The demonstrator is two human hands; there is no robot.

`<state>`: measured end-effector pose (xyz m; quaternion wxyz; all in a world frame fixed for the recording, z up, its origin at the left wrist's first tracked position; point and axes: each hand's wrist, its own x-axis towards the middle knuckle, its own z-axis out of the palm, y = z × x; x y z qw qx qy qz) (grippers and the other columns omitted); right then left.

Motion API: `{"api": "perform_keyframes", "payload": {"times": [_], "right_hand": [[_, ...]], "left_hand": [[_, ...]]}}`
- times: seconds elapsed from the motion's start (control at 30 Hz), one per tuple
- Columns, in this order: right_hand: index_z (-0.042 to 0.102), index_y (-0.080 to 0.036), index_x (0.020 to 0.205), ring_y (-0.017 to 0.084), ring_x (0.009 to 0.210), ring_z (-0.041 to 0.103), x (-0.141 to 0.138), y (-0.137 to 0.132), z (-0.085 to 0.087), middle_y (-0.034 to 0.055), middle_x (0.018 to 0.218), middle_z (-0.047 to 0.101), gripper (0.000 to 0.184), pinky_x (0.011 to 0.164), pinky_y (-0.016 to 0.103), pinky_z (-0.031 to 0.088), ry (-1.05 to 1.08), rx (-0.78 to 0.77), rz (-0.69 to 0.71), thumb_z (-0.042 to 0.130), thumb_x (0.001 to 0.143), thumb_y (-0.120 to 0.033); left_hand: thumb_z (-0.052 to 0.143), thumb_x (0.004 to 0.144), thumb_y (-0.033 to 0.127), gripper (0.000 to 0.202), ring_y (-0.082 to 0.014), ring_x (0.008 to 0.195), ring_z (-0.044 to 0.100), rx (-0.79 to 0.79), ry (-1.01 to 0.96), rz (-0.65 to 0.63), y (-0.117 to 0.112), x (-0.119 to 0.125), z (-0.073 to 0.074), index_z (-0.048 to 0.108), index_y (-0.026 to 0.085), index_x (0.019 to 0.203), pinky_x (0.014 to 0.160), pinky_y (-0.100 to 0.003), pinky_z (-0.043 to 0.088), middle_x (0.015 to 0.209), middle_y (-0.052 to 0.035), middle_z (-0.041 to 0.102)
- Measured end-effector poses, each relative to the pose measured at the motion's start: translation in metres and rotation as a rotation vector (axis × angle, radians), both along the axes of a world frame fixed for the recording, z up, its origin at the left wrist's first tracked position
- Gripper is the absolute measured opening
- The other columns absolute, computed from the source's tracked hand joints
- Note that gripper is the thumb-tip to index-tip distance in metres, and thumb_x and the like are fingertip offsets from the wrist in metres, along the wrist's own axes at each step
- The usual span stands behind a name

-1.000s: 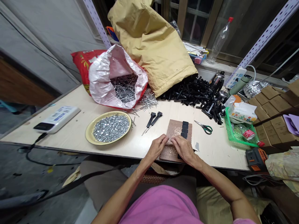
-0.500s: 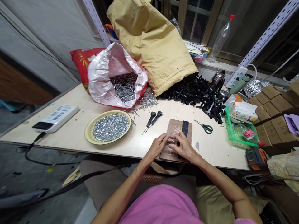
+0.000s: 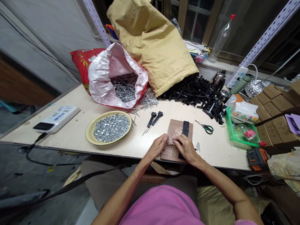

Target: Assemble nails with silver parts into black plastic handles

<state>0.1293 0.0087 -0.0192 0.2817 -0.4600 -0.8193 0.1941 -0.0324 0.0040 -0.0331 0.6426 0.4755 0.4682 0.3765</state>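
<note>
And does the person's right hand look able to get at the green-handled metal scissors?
Probably yes: the right hand is near the scissors, with nothing tall standing between, though it seems to be pinching a thin silvery piece.

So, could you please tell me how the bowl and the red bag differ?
The bowl is yellow and shallow; the red bag is larger, with a white lining. The bowl opens upward, while the red bag slumps with its mouth toward the front. The bowl holds small bits; the red bag holds long thin rods. Both rest on the table and hold loose silvery parts.
</note>
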Motion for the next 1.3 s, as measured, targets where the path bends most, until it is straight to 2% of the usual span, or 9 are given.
{"api": "perform_keyframes", "payload": {"times": [0.23, 0.4, 0.6, 0.67, 0.77, 0.9, 1.0, 1.1, 1.3], "right_hand": [[0.063, -0.019, 0.087, 0.016, 0.072, 0.058, 0.008, -0.001, 0.004, 0.0053, 0.078, 0.06, 0.026, 0.061, 0.025, 0.043, -0.335, 0.223, 0.069, 0.039, 0.095, -0.022], [0.061, -0.018, 0.089, 0.014, 0.074, 0.057, 0.011, -0.003, 0.004, 0.0046, 0.08, 0.062, 0.024, 0.064, 0.024, 0.042, -0.313, 0.269, 0.095, 0.039, 0.096, -0.023], [0.061, -0.02, 0.08, 0.016, 0.071, 0.055, 0.008, -0.006, 0.005, 0.0048, 0.074, 0.062, 0.031, 0.061, 0.027, 0.037, -0.429, 0.344, 0.013, 0.035, 0.097, -0.022], [0.06, -0.019, 0.079, 0.016, 0.071, 0.056, 0.008, -0.006, 0.003, 0.0051, 0.073, 0.062, 0.032, 0.06, 0.027, 0.036, -0.427, 0.322, 0.014, 0.035, 0.097, -0.024], [0.059, -0.019, 0.08, 0.015, 0.068, 0.057, 0.01, -0.007, -0.001, 0.0038, 0.074, 0.061, 0.028, 0.057, 0.025, 0.038, -0.361, 0.175, 0.0, 0.037, 0.096, -0.027], [0.056, -0.02, 0.095, 0.015, 0.076, 0.059, 0.013, -0.006, -0.003, 0.0031, 0.085, 0.06, 0.012, 0.063, 0.025, 0.045, -0.187, 0.007, 0.011, 0.047, 0.092, -0.027], [0.055, -0.018, 0.096, 0.016, 0.082, 0.059, 0.017, -0.005, -0.002, 0.0047, 0.09, 0.057, 0.01, 0.071, 0.026, 0.049, -0.094, 0.014, 0.062, 0.047, 0.09, -0.022], [0.058, -0.018, 0.094, 0.015, 0.078, 0.059, 0.02, -0.005, -0.002, 0.0047, 0.086, 0.056, 0.018, 0.071, 0.026, 0.05, -0.091, 0.043, 0.097, 0.04, 0.093, -0.017], [0.064, -0.022, 0.096, 0.014, 0.075, 0.06, 0.027, -0.005, -0.001, 0.0036, 0.084, 0.059, 0.021, 0.065, 0.024, 0.05, -0.115, 0.062, -0.017, 0.044, 0.093, -0.024]], "left_hand": [[0.043, 0.073, 0.071, 0.051, -0.0056, 0.04, 0.019, -0.027, 0.024, -0.117, 0.002, -0.002, -0.002, 0.034, 0.022, 0.065, 0.038, -0.019, 0.015, 0.05, 0.011, 0.023], [0.039, 0.075, 0.07, 0.048, -0.0068, 0.042, 0.021, -0.01, 0.049, -0.164, 0.002, -0.002, 0.001, 0.034, 0.023, 0.066, 0.039, -0.021, 0.018, 0.051, 0.0104, 0.024], [0.033, 0.082, 0.055, 0.038, -0.0109, 0.05, 0.03, 0.228, 0.302, -0.111, 0.001, 0.001, 0.003, 0.034, 0.023, 0.062, 0.047, -0.024, 0.026, 0.054, 0.007, 0.03], [0.032, 0.083, 0.05, 0.035, -0.0119, 0.053, 0.032, 0.285, 0.377, -0.098, 0.001, 0.002, 0.003, 0.034, 0.023, 0.062, 0.05, -0.025, 0.028, 0.055, 0.0061, 0.032], [0.03, 0.084, 0.047, 0.033, -0.0127, 0.055, 0.034, 0.304, 0.407, -0.105, 0.001, 0.003, 0.001, 0.034, 0.023, 0.062, 0.052, -0.025, 0.03, 0.056, 0.0054, 0.033], [0.031, 0.083, 0.049, 0.034, -0.0124, 0.054, 0.033, 0.28, 0.363, -0.11, 0.003, 0.003, -0.002, 0.034, 0.023, 0.063, 0.05, -0.024, 0.03, 0.056, 0.0055, 0.032], [0.032, 0.083, 0.052, 0.035, -0.0116, 0.051, 0.031, 0.245, 0.301, -0.125, 0.005, 0.003, -0.004, 0.035, 0.023, 0.063, 0.046, -0.023, 0.028, 0.055, 0.0063, 0.03], [0.034, 0.083, 0.055, 0.038, -0.0108, 0.049, 0.03, 0.23, 0.269, -0.145, 0.005, 0.004, -0.005, 0.036, 0.023, 0.064, 0.044, -0.023, 0.027, 0.054, 0.0067, 0.03], [0.028, 0.084, 0.06, 0.049, -0.0119, 0.047, 0.035, 0.15, 0.256, -0.027, 0.003, 0.002, -0.005, 0.052, 0.018, 0.072, 0.045, -0.024, 0.03, 0.051, 0.0062, 0.033]]}}
